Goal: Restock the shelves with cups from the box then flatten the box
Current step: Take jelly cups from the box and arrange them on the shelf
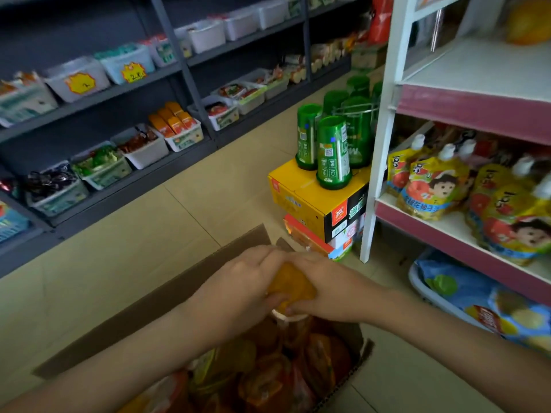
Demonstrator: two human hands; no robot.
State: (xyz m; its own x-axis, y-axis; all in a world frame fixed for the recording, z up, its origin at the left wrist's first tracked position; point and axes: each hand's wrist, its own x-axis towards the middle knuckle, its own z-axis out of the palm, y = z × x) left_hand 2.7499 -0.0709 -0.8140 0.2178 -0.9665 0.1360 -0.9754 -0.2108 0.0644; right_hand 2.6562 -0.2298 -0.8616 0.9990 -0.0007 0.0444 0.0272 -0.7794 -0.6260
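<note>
Both hands are closed round one orange plastic cup (290, 286), the left hand (238, 283) gripping it from one side and the right hand (323, 286) from the other, fingers curled over its glossy rounded body. They hold it just above the open brown cardboard box (167, 299), whose long matte flap lies folded out toward the aisle. Inside the box, more orange sealed cups (268, 380) lie packed close together, shiny and crinkled on top.

Just past the box stands a yellow printed carton (298, 192) on another carton, with tall green plastic bottles (332, 153) upright on its lid, right against the post of the white shelf unit with pink edging (477, 110). Yellow spouted pouches (432, 186) crowd its middle shelf. Across the beige tiled floor (134, 242), dark grey metal shelving (185, 70) carries rows of white plastic baskets (146, 152) of packets.
</note>
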